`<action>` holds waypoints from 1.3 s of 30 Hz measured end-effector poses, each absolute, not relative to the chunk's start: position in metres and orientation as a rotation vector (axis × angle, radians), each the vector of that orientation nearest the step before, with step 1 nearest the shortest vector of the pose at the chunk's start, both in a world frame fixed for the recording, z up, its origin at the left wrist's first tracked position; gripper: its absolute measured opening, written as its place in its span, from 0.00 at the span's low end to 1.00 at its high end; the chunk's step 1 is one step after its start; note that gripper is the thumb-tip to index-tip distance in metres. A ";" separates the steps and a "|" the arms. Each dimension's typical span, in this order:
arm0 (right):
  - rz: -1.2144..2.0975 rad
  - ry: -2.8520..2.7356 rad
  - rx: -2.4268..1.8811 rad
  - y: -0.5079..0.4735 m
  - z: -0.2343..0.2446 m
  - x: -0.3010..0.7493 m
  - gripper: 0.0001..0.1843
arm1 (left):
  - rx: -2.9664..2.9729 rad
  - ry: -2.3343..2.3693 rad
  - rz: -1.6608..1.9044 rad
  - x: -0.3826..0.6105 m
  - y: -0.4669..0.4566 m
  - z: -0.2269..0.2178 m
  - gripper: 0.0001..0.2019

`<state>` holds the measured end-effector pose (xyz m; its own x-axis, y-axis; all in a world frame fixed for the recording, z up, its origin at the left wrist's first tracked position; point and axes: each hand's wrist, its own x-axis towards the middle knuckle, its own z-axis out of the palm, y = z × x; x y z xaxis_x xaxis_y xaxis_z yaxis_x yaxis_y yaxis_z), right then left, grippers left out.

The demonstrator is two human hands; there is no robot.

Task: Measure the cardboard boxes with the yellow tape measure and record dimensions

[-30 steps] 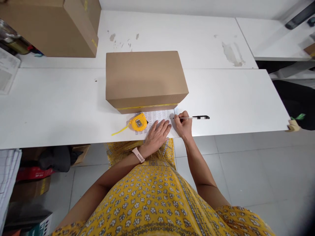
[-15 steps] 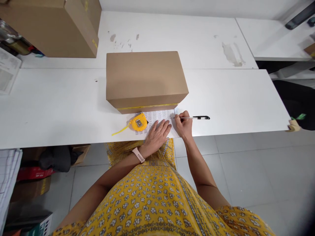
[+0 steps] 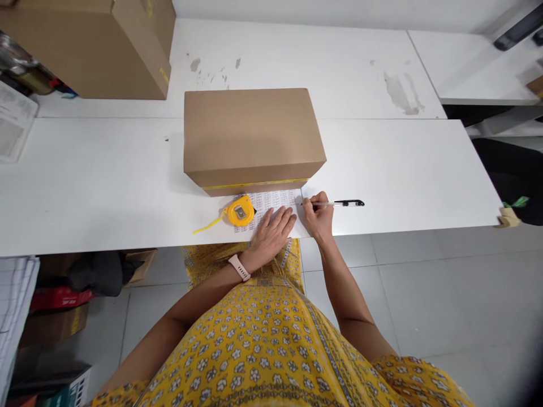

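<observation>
My left hand lies flat with its fingers stretched out on a sheet of paper covered in rows of small writing. Closed around a pen with a clear barrel and black end, my right hand rests at the sheet's right side, the pen's tip at or near the paper. A yellow tape measure sits to the left of my left hand, partly over the sheet, with its yellow strap trailing left. Just behind the paper stands a closed cardboard box with yellow tape along its lower front.
A larger cardboard box stands at the back left of the white table. Beneath the table at left are a dark cap-like item and several boxes. A black item hangs past the right end.
My right hand and the pen have shifted very slightly to the right. My left hand, the tape measure and the boxes keep their places.
</observation>
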<state>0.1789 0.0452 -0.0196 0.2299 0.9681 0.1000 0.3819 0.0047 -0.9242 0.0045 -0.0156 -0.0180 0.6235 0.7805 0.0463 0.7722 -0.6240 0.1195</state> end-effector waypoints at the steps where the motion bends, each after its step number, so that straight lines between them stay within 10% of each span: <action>1: 0.770 -1.312 -1.550 0.045 -0.020 0.179 0.14 | 2.749 1.320 0.141 0.004 -0.016 -0.019 0.34; 15: 0.292 -1.406 -1.674 0.060 -0.029 0.223 0.10 | 2.731 1.296 0.214 0.004 -0.014 -0.020 0.34; 24: 0.097 -1.676 -1.854 0.071 -0.037 0.254 0.30 | 2.328 1.506 1.176 -0.042 -0.031 0.004 0.14; 32: -0.066 -1.278 -1.559 0.035 -0.019 0.218 0.17 | 1.980 1.822 1.074 -0.087 -0.011 -0.012 0.33; 39: 1.095 -1.177 -1.318 -0.016 0.021 0.122 0.21 | 1.403 1.246 1.103 -0.081 -0.017 0.012 0.32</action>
<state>0.1222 -0.0160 0.0206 0.1107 0.9939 -0.0016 0.0733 -0.0098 -0.9973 -0.0815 -0.0169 0.0116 0.0826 0.9957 0.0417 0.1629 -0.0548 0.9851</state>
